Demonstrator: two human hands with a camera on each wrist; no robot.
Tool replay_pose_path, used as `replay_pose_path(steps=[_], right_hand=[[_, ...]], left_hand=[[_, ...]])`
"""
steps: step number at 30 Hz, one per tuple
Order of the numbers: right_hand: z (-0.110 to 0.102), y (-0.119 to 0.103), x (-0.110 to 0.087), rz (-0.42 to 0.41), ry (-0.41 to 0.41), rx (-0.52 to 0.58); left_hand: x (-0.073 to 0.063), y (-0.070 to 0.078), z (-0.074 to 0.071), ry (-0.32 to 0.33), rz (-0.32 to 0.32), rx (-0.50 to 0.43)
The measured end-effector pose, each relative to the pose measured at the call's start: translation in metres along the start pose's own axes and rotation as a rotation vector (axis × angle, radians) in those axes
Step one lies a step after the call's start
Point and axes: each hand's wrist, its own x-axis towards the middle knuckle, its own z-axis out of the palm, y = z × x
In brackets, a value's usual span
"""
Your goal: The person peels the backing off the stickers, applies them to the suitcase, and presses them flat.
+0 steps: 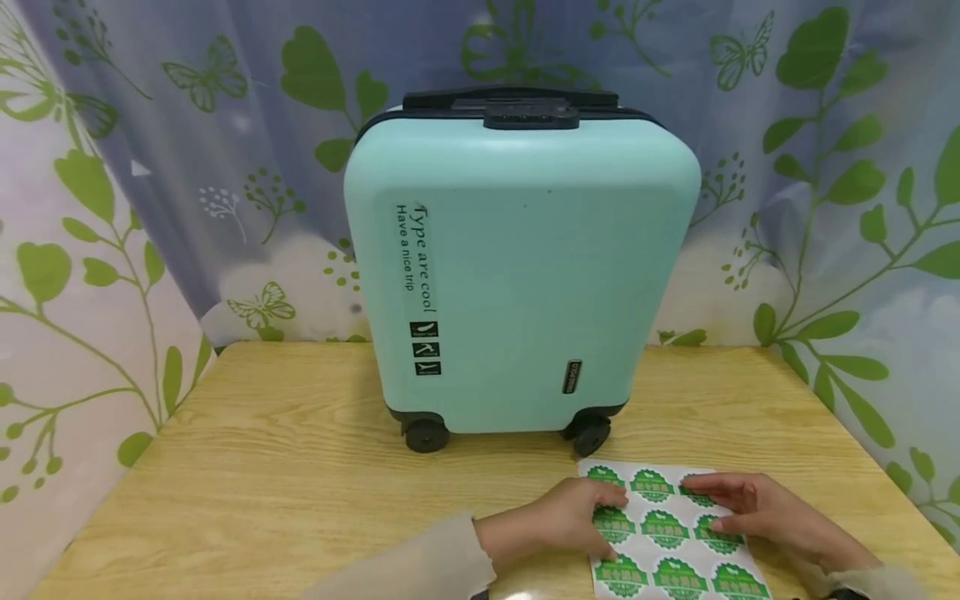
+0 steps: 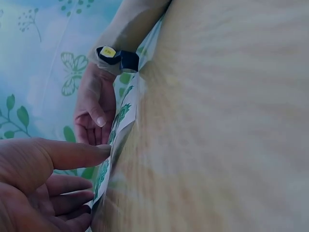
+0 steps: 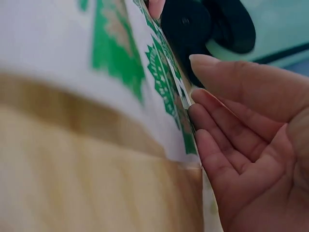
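A white sheet of round green stickers (image 1: 664, 529) lies on the wooden table at the front right, below a suitcase. At its left border is my left hand (image 1: 573, 518), thumb and forefinger spread and touching the sheet. My right hand (image 1: 780, 515) rests its fingertips on the opposite border, over the stickers there. In the left wrist view the left thumb (image 2: 82, 155) meets the sheet's edge while the other fingers are loosely bent. The right wrist view has the right hand's fingers (image 3: 227, 125) at the sheet's edge, the thumb held apart from them.
A mint-green hard-shell suitcase (image 1: 517, 275) stands upright on black wheels (image 1: 427, 435) just behind the sheet. Its handle (image 1: 510, 97) is on top. A patterned curtain (image 1: 247, 150) hangs behind and beside the table (image 1: 247, 467).
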Motion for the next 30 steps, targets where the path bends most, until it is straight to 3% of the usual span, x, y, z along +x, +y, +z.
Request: replay_pose_path(steps=[9, 17, 23, 27, 30], right_hand=[[0.035, -0.004, 0.023, -0.001, 0.057, -0.026], [0.059, -0.009, 0.042, 0.015, 0.082, -0.103], [0.071, -0.010, 0.055, -0.007, 0.066, -0.055], [0.078, -0.010, 0.064, -0.044, 0.048, -0.082], [0.083, -0.010, 0.070, -0.065, 0.044, -0.110]], left_hand=[[-0.041, -0.019, -0.011, -0.032, 0.071, 0.129], [-0.069, -0.035, -0.020, -0.014, -0.015, -0.155], [-0.086, -0.044, -0.026, 0.021, -0.068, -0.238], [-0.096, -0.047, -0.030, 0.039, -0.111, -0.295], [-0.102, -0.049, -0.033, 0.045, -0.109, -0.291]])
